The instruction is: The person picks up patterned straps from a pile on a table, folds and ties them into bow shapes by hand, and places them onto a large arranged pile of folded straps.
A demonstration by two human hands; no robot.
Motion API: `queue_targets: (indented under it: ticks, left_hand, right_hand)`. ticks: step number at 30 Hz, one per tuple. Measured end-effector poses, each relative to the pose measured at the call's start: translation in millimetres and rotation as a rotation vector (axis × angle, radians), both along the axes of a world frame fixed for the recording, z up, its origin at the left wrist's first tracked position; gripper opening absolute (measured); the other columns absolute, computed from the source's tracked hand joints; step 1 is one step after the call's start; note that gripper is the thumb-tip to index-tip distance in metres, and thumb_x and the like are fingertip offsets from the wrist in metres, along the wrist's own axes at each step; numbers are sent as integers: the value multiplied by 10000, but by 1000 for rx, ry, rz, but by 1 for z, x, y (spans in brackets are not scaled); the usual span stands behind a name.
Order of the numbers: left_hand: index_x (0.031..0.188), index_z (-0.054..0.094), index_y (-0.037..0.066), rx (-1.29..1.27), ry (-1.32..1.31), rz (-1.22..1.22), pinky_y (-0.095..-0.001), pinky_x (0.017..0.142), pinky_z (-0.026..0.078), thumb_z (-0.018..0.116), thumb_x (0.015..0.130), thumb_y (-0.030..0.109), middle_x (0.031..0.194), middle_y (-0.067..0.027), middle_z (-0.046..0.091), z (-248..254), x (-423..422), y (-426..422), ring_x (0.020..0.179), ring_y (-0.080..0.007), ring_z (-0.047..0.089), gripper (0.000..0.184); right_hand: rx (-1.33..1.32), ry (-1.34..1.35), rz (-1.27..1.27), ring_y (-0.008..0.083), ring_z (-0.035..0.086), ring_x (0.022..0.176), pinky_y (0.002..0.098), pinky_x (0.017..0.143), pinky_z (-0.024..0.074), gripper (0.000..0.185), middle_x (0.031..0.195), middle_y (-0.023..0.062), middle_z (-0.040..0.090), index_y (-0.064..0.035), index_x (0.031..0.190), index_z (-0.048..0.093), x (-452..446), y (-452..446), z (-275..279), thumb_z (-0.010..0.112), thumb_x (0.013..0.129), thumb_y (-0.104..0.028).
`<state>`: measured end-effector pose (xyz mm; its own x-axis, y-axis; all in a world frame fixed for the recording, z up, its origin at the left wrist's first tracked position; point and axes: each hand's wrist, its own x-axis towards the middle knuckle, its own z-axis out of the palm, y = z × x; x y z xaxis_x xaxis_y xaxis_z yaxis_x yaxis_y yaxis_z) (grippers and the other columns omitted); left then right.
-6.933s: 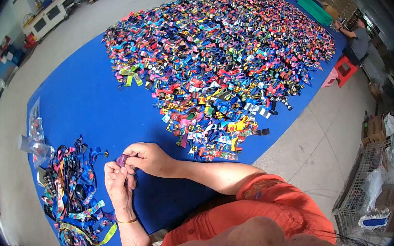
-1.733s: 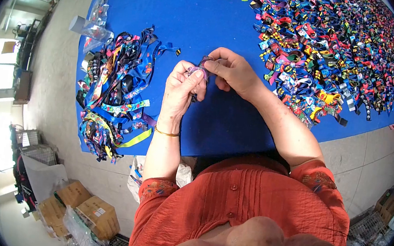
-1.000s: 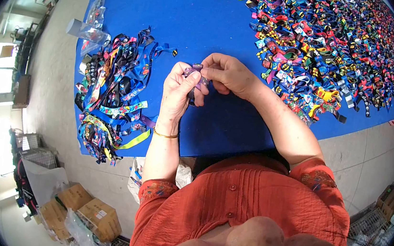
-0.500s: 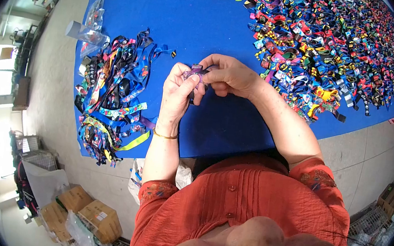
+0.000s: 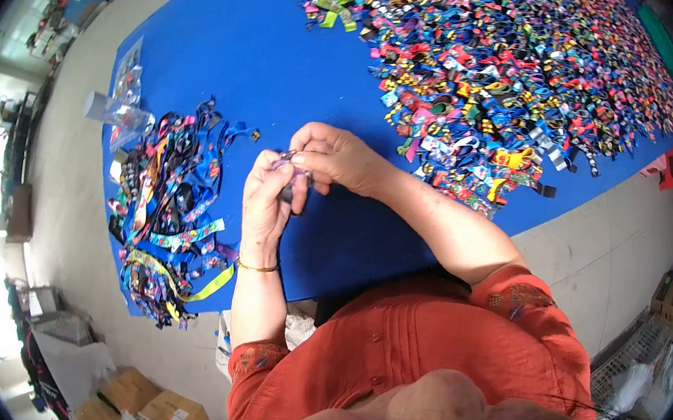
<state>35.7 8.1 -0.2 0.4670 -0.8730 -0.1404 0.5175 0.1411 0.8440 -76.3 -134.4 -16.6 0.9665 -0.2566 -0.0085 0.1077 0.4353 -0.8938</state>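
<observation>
A small purple patterned ribbon strap (image 5: 299, 172) is pinched between both hands above the blue table (image 5: 232, 35). My left hand (image 5: 267, 194) is closed on it, the thumb lying over its top. From the right, the fingertips of my right hand (image 5: 346, 162) grip the strap's upper end. Fingers cover most of the strap, and a dark part shows below it. Left of my hands lies a loose pile of long printed ribbon straps (image 5: 181, 202), nearest to my left wrist.
Many short looped ribbon straps (image 5: 490, 78) cover the table's right side in rows. A clear plastic cup (image 5: 121, 114) lies on its side by a plastic bag (image 5: 129, 77) at the left edge. Cardboard boxes (image 5: 175, 414) stand on the floor at lower left.
The camera view has shifted, so the table and straps sit differently in frame. Both hands still hold the purple strap, and the right fingers have moved a little along its upper end.
</observation>
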Motion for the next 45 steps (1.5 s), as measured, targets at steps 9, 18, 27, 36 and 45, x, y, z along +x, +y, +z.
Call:
queue_targets:
  ticks: [9, 18, 27, 36, 45]
  left_hand:
    - [1015, 579, 36, -283, 379, -249, -276, 612, 571, 637, 966, 58, 898, -119, 660, -12, 18, 5, 741, -217, 688, 80]
    - [1012, 549, 38, -192, 206, -72, -228, 437, 479, 643, 998, 133, 784, -158, 676, -7, 9, 6, 581, -174, 645, 134]
    - [935, 524, 56, -111, 65, -96, -204, 428, 407, 703, 938, 48, 865, -190, 675, -7, 11, 6, 511, -126, 533, 179]
    - [876, 481, 67, -127, 8, -103, -219, 495, 434, 665, 893, -77, 830, -140, 632, -5, 12, 8, 568, -134, 529, 234]
    - [828, 428, 95, -27, -246, -13, -216, 474, 370, 649, 900, -67, 744, -58, 546, 3, 0, 5, 522, -110, 473, 283]
  right_hand:
    - [-233, -182, 6, 101, 597, 662, 252, 571, 493, 89, 879, 40, 642, -68, 1064, 589, -4, 1, 18, 581, 1001, -130]
    - [-804, -316, -99, 286, 624, 922, 394, 842, 491, 84, 882, 98, 652, -58, 953, 646, -12, -9, 30, 589, 918, -109]
    - [-909, -321, -159, 254, 634, 835, 377, 770, 498, 63, 895, 104, 620, -36, 961, 647, -13, -12, 24, 594, 929, -50]
    - [-762, -151, -155, 330, 659, 903, 428, 795, 510, 155, 940, 149, 672, -31, 1001, 618, -16, -5, 33, 645, 858, -86]
    - [-776, -183, -184, 276, 678, 922, 384, 780, 520, 136, 980, 142, 677, -14, 1043, 597, -8, -6, 12, 613, 912, -48]
